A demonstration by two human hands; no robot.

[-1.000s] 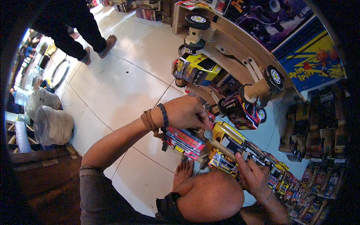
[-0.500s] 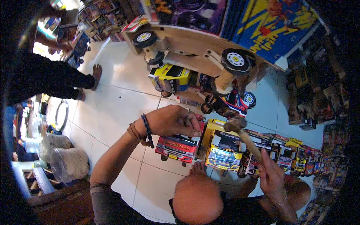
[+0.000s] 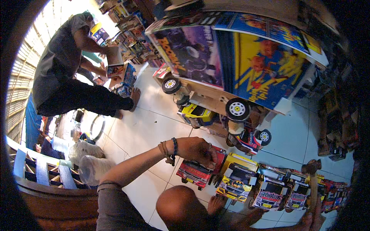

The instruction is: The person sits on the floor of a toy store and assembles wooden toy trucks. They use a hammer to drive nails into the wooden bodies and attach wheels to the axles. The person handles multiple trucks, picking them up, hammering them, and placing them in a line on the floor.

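Observation:
My left hand (image 3: 195, 149), fingers curled into a pinch, is at the top of a red toy truck (image 3: 195, 171); anything small between its fingertips is hidden. A wooden-handled hammer (image 3: 314, 184) stands head up at the right, with my right hand (image 3: 315, 218) closed round the lower handle. Beside the red truck is a yellow toy truck (image 3: 236, 181) with a dark windscreen, then a black-and-white toy truck (image 3: 269, 192) and several more in a row. Nearest the hammer is another white-fronted toy truck (image 3: 298, 194).
A large wooden toy truck (image 3: 200, 94) with printed side panels lies tipped ahead, its wheels showing. Around it are a yellow toy vehicle (image 3: 194, 114) and a dark one (image 3: 246, 140). Another person (image 3: 65, 69) bends over boxes at the left. Plastic-wrapped bundles (image 3: 90, 154) sit left.
My right hand has carried the hammer right and down, away from the yellow truck. My left hand stays at the red truck. The view has shifted, showing more of the other person.

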